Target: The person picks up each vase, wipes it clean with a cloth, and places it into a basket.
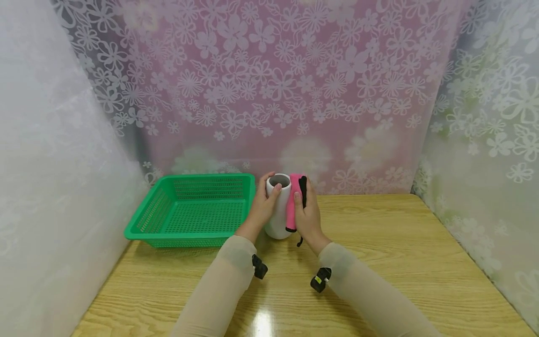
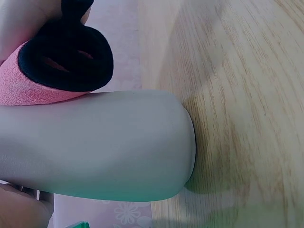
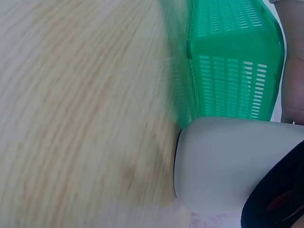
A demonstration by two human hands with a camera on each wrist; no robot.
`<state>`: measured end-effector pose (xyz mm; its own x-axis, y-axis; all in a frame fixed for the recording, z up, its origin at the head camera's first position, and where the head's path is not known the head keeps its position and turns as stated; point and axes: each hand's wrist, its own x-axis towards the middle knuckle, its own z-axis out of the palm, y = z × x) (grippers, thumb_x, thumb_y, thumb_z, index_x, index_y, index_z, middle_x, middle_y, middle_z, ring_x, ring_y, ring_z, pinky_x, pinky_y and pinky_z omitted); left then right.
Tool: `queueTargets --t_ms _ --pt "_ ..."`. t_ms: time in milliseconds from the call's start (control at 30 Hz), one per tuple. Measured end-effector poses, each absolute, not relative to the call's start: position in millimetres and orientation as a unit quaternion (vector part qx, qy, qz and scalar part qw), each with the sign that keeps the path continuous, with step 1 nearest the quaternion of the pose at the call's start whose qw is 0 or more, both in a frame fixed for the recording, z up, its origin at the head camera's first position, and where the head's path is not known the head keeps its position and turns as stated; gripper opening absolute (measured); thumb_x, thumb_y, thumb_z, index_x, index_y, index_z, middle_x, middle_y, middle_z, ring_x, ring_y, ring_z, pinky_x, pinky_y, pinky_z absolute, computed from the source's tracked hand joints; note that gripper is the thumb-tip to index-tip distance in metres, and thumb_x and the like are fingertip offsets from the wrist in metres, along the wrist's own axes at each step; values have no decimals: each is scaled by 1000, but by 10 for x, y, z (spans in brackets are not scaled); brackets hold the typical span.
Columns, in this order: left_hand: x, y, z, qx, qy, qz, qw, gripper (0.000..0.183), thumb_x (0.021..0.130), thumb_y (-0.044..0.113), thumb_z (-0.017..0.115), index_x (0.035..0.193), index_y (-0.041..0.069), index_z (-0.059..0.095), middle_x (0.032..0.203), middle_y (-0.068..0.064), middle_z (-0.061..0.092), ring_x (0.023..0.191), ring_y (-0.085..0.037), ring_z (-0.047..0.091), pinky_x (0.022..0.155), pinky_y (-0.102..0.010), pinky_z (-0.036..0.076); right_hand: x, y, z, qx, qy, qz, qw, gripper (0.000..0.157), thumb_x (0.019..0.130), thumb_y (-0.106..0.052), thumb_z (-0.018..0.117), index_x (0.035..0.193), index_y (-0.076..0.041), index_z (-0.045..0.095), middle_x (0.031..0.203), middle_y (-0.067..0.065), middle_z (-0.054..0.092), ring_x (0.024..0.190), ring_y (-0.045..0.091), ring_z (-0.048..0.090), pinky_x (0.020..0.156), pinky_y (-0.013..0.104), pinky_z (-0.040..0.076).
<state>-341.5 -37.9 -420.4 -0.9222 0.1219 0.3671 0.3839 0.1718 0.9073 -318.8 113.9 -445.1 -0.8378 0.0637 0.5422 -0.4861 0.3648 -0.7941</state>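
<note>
A white vase [image 1: 277, 220] with a round open mouth stands upright on the wooden table. My left hand [image 1: 262, 208] grips its upper left side, thumb near the rim. In my right hand [image 1: 311, 216] is a rolled pink fuzzy cloth [image 1: 293, 203] with black trim, held upright against the vase's right side. A thin black strap end hangs below that hand. The left wrist view shows the cloth's black-edged end [image 2: 66, 59] lying along the vase wall [image 2: 114, 142]. In the right wrist view, the black trim [image 3: 259, 202] partly covers the vase [image 3: 223, 161].
A green plastic basket [image 1: 189, 236] with slotted walls stands just left of the vase, beside my left forearm. Floral curtains [image 1: 303, 93] hang behind the table [image 1: 370, 262] and on both sides. A small black camera sits on each wrist.
</note>
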Motion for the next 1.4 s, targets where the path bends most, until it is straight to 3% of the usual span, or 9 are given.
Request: queueTargets --t_ms 367,700,967,1267,1400 --pt "-3396 -371 -4187 -159 -763 -617 110 55 104 39 54 152 21 35 138 -14 50 119 -33 55 96 -56 48 -3192 1158 -4536 103 -788 572 203 61 108 -47 34 162 -25 17 159 7 32 135 27 43 111 51 36" --pt "-3396 -369 -4171 -160 -761 -621 99 56 105 30 53 155 15 31 142 -20 47 122 -39 53 97 -59 45 -3169 1189 -4597 60 -809 565 153 62 108 -47 34 162 -24 16 162 7 27 145 29 32 117 51 26" --pt "-3080 -388 -3853 -171 -759 -620 104 50 105 23 52 150 7 36 137 -24 50 119 -39 54 98 -56 45 -3181 1237 -4687 21 -832 546 95 66 108 -48 34 162 -18 13 164 12 23 148 34 25 118 53 21" --pt "-3078 -394 -3837 -165 -760 -621 96 51 105 22 53 152 7 35 138 -23 50 121 -39 54 99 -57 44 -3279 1295 -4792 -16 -850 526 31 65 108 -48 32 161 -14 18 162 18 26 147 39 25 118 54 19" --pt "-3241 -385 -3998 -160 -759 -624 96 53 105 24 53 153 9 34 139 -22 50 121 -39 53 99 -58 44 -3308 1308 -4807 -21 -855 518 9 63 109 -46 32 160 -10 22 160 21 29 147 40 26 118 54 19"
